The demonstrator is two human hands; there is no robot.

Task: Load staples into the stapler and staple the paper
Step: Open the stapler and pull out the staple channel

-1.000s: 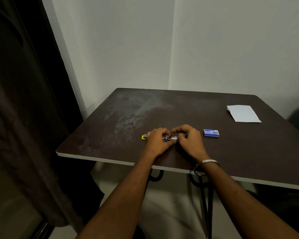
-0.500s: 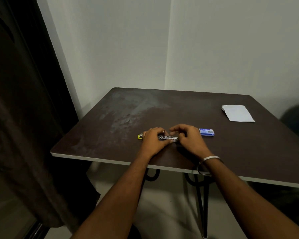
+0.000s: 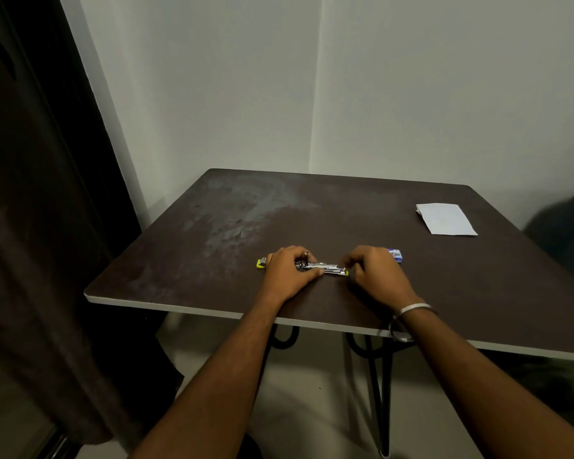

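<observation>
head view: left hand (image 3: 287, 274) fingers curl on slim metal stapler (image 3: 322, 267), yellow-tipped; right hand (image 3: 373, 273) fingers pinch its end. matte brown table (image 3: 212, 260), flat white paper (image 3: 444, 219).

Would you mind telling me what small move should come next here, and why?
Probably the right hand should press on the stapler's right end while the left hand steadies it. The stapler lies flat on the table between both hands, its metal parts exposed; the staple box sits just behind the right hand, and the paper lies untouched far right.
</observation>
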